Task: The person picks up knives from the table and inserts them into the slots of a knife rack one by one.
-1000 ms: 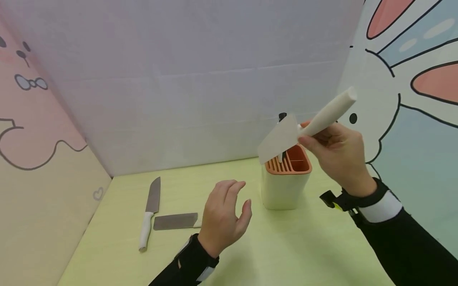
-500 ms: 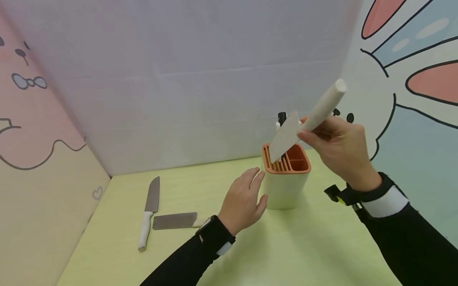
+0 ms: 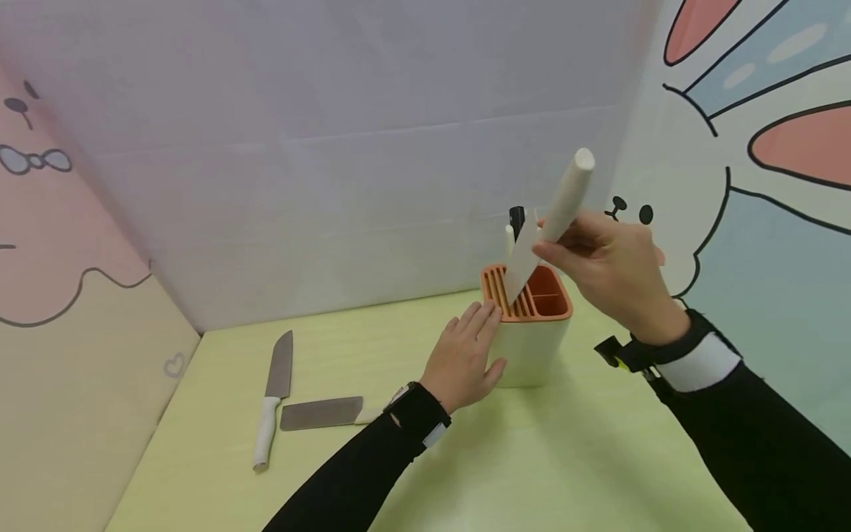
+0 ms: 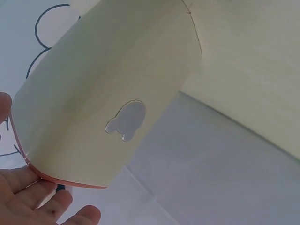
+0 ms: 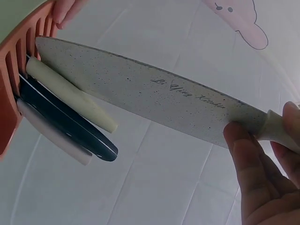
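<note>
My right hand (image 3: pixel 608 266) pinches a white-handled kitchen knife (image 3: pixel 523 255) where blade meets handle. Its blade slants down to the orange slotted top of a cream knife block (image 3: pixel 532 351). In the right wrist view the knife's tip (image 5: pixel 44 47) is right at the slots; whether it has entered one I cannot tell. With fingers extended, my left hand (image 3: pixel 463 362) touches the block's front left rim, and its fingers (image 4: pixel 35 197) show at the orange edge in the left wrist view. A black handle (image 5: pixel 65 117) and two pale handles (image 5: pixel 70 93) stick out of other slots.
On the table's left lie a white-handled knife (image 3: pixel 274 399) and a broad rectangular-bladed knife (image 3: pixel 322 413), its handle partly hidden by my left wrist. A pale back wall (image 3: pixel 332 207) rises close behind the block, and a printed side wall (image 3: pixel 784 244) stands at right.
My left hand has moved right and up onto the block's rim. My right hand has brought the knife left and steeper, its tip now down at the slots. The knives on the table have stayed put.
</note>
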Tool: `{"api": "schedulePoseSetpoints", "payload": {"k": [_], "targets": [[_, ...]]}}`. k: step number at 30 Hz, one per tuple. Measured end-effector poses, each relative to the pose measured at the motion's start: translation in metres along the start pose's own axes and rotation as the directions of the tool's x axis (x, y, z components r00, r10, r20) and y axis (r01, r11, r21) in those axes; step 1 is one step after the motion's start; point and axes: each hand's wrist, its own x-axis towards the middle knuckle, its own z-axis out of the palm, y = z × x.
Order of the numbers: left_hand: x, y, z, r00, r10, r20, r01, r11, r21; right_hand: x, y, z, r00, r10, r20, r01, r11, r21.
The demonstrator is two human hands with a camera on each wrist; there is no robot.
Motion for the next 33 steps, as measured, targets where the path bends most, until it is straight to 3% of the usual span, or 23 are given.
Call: {"api": "schedulePoseSetpoints", "payload": {"k": [7, 16, 24, 33], "targets": [[0.0, 0.001, -0.003, 1.0, -0.003, 0.025, 0.003, 1.0, 0.011, 0.004, 0.007, 0.007, 0.994, 0.064, 0.088, -0.056, 0.994, -0.088], [0.004, 0.006, -0.007, 1.0, -0.005, 0.016, 0.004, 0.999, 0.035, 0.008, 0.022, 0.023, 0.949, 0.231, 0.214, -0.212, 0.971, -0.109], [0.002, 0.011, -0.009, 1.0, -0.013, -0.014, 0.013, 1.0, 0.01, -0.004, 0.03, 0.037, 0.92, 0.282, 0.273, -0.246, 0.956, -0.16], [0.0, 0.015, -0.008, 0.999, -0.015, -0.032, 0.015, 1.0, -0.001, -0.014, 0.037, 0.048, 0.903, 0.306, 0.302, -0.251, 0.946, -0.207]]}}
